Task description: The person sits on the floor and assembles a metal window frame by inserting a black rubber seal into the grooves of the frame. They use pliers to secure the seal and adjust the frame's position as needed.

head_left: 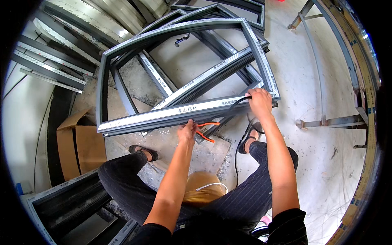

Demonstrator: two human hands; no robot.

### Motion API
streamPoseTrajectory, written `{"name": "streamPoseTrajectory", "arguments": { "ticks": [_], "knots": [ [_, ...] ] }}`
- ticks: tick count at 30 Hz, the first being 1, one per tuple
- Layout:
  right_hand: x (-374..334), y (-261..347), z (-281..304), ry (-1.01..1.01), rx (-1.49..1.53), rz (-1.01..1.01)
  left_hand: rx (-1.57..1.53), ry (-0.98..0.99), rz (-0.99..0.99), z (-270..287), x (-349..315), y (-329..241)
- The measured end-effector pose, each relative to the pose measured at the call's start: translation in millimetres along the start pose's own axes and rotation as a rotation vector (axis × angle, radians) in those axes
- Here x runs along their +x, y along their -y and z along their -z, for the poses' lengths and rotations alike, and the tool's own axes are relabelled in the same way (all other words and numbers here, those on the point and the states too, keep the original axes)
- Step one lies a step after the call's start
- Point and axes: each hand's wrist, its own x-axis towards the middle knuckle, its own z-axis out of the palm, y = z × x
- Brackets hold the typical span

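Observation:
A grey aluminium window frame (171,112) lies across a stack of similar frames in front of my knees. My left hand (188,131) grips orange-handled pliers (206,130) just under the frame's near rail. At the frame's near right corner my right hand (259,102) holds a black rubber strip (237,102). The strip runs along the rail, then hangs down between my legs toward the floor.
A brown cardboard box (77,147) sits at my left. Aluminium profiles (49,65) are stacked at upper left, and a dark frame section (65,204) lies by my left knee. A metal stand (326,120) and a long workbench edge (363,81) run along the right.

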Motion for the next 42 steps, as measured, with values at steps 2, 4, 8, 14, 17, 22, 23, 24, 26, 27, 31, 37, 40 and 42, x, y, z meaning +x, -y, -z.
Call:
{"name": "streamPoseTrajectory", "arguments": {
  "ticks": [2, 4, 8, 14, 17, 22, 23, 24, 26, 27, 31, 37, 40, 42],
  "knots": [
    [-2, -1, 0, 0.024, -0.011, -0.016, -0.028, 0.051, 0.04, 3, -5, 2],
    [-4, -5, -3, 0.023, -0.025, -0.025, -0.043, 0.094, 0.123, -14, -31, -8],
    [-3, -2, -6, -0.006, -0.01, -0.001, 0.032, 0.019, 0.015, -17, -12, 7],
    [-3, -6, -5, 0.012, -0.025, -0.034, 0.105, -0.025, 0.057, -44, -32, 8],
    [-3, -3, -7, 0.0, -0.041, 0.006, -0.003, -0.014, 0.101, -41, -24, 15],
    [-2, -6, -5, 0.036, -0.007, 0.006, 0.221, 0.098, 0.214, -23, -20, -5],
    [0, -6, -3, 0.021, 0.01, 0.017, 0.327, 0.097, 0.178, -10, -22, -13],
    [0, -11, -4, 0.01, 0.028, 0.02, 0.458, 0.051, 0.108, 1, -31, -25],
    [-6, -22, -3, 0.02, 0.035, -0.009, 0.95, -0.228, -0.817, 31, -47, -68],
    [-9, -34, -10, 0.001, 0.006, 0.013, 1.12, -0.33, -0.967, 22, -73, -95],
    [-13, -17, -4, 0.014, -0.044, 0.052, 1.247, -0.551, -1.193, 32, -49, -126],
    [-58, 29, 9, 0.169, -0.027, 0.15, 1.234, -0.828, -1.229, 57, -7, -126],
    [-85, 48, 11, 0.244, 0.041, 0.132, 1.178, -0.754, -1.314, 75, 0, -138],
    [-102, 66, 7, 0.302, 0.069, 0.133, 1.171, -0.681, -1.366, 88, 8, -154]
  ]
}}
